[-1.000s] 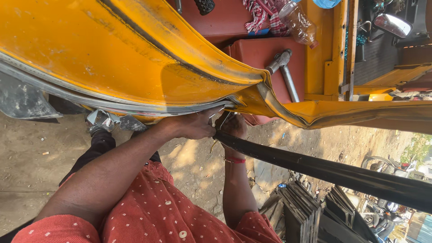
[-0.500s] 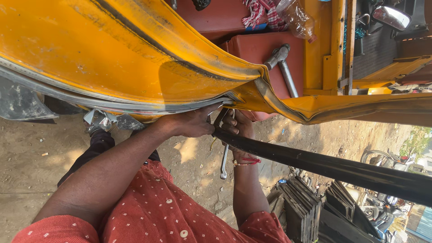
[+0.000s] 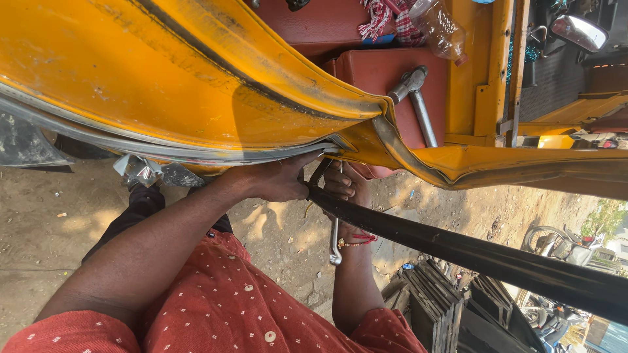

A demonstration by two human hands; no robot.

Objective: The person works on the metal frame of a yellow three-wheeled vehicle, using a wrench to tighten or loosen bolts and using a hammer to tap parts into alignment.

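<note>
yellow body edge under left hand, grip clenched; right hand grasping spanner beside black strip

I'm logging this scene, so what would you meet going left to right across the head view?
Foil scrap → left hand → right hand holding a wrench → hammer → mirror.

A clear, crumpled plastic bottle with a red cap lies on the red seat; no labels, signs or screens show.
</note>
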